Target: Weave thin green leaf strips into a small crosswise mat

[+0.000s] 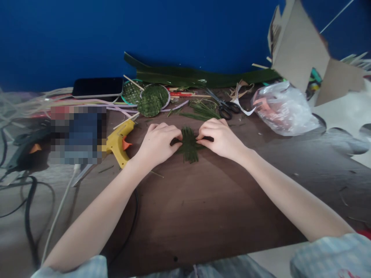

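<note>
A small mat of woven green leaf strips (189,144) lies on the brown table (203,200). My left hand (158,143) pinches its left edge with curled fingers. My right hand (218,137) pinches its right edge the same way. Loose strip ends stick out toward me and away from me between the two hands.
A yellow glue gun (118,144) lies left of my left hand. Round woven leaf discs (150,100), loose green strips (201,110), black scissors (227,106), long green leaves (203,77), a dark phone (97,87), a plastic bag (282,110) and cardboard (301,50) line the back. Cables (29,200) run at the left.
</note>
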`<state>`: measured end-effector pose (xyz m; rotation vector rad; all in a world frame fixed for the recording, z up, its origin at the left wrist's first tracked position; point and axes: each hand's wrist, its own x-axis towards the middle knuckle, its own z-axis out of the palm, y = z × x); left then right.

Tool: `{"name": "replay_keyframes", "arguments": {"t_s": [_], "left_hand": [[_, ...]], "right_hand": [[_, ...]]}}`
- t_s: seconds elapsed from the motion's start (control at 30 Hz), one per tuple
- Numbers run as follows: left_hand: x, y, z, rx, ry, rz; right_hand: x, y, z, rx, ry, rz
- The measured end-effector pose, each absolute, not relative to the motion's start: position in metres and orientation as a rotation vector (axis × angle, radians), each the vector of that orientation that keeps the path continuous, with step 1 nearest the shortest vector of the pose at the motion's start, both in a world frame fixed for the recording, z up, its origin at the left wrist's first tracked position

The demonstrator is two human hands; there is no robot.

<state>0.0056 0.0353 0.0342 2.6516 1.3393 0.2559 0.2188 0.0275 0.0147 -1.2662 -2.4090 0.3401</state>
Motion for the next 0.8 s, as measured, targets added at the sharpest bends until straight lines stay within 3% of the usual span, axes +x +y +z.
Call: {"name": "replay_keyframes", "arguments": {"t_s": [0.8], "left_hand": [[0.0061, 0.0342, 0.0323, 2.712, 1.330, 0.243]], "right_hand": [[0.2167, 0.0263, 0.0149, -1.280, -2.426, 0.292]]}}
